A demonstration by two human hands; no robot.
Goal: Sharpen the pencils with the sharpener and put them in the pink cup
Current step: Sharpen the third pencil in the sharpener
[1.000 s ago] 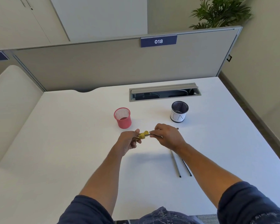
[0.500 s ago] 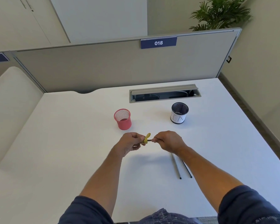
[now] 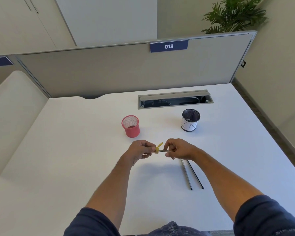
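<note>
Step in hand: sharpening. The left hand (image 3: 140, 151) grips the yellow sharpener (image 3: 156, 149); the right hand (image 3: 178, 149) pinches the inserted pencil (image 3: 163, 151), just in front of the pink mesh cup (image 3: 131, 126). Next, likely: withdraw the pencil and lower it upright into that cup. Two pencils (image 3: 192, 174) wait right of it.

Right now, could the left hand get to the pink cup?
Probably yes. The pink cup stands just beyond the left hand with bare table between them, but that hand grips the yellow sharpener, so it would have to let go first.
</note>
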